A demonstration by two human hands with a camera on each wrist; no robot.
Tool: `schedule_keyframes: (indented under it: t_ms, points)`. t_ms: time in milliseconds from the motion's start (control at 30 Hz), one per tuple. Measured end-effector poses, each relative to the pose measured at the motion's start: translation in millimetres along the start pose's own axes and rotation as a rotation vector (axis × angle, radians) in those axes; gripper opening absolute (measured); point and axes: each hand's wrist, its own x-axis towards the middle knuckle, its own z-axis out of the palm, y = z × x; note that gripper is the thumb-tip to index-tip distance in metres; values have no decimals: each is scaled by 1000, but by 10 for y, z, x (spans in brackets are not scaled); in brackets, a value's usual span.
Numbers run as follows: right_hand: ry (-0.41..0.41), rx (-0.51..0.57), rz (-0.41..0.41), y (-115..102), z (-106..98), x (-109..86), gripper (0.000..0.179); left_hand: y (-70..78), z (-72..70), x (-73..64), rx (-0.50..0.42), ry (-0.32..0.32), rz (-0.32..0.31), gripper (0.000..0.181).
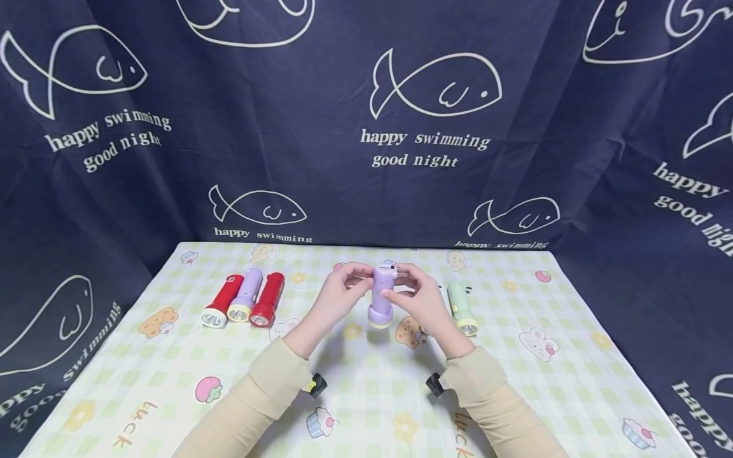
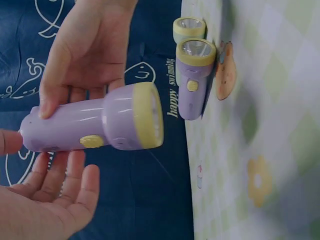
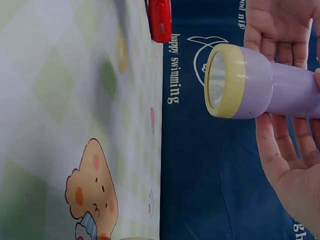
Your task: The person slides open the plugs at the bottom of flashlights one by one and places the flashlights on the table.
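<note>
Pointing lens-down above the green-checked white cloth (image 1: 366, 388): one glossy lilac plastic flashlight (image 1: 380, 299) with a flared, yellow-rimmed head (image 2: 119, 117), held between the bare left hand (image 1: 343, 287) and bare right hand (image 1: 424, 292), both gripping its tail half. From afar I judge it light, stiff, somewhat slippery, its lens (image 3: 216, 82) perhaps fragile. Best hold: the slim barrel (image 2: 70, 120), clear of the rim (image 3: 234, 82).
</note>
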Motion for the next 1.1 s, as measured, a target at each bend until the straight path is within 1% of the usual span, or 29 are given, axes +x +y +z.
schedule_keyframes:
  t_ms: [33,167,267,367,567,700,867,1100]
  points:
    - [5,5,6,34,-8,11,49,-16,3,-1,-3,-8,14,23]
    - [18,5,8,60,-21,14,48,-90,24,-6,-27,-46,86,34]
    - [25,13,0,60,-23,7,47,-129,47,-16,-35,-64,118,42]
    - [34,20,-5,49,-21,-1,46,-154,75,-22,-37,-65,135,46]
    - [53,30,12,35,-9,-11,45,-189,141,-26,-57,-39,135,54]
    - [50,91,33,37,9,-14,45,-196,177,-26,-69,-21,137,56]
    - [39,159,55,38,21,-15,46,-214,190,-19,-66,-15,131,56]
    - [27,167,65,44,28,-12,47,-230,188,-18,-65,-12,129,53]
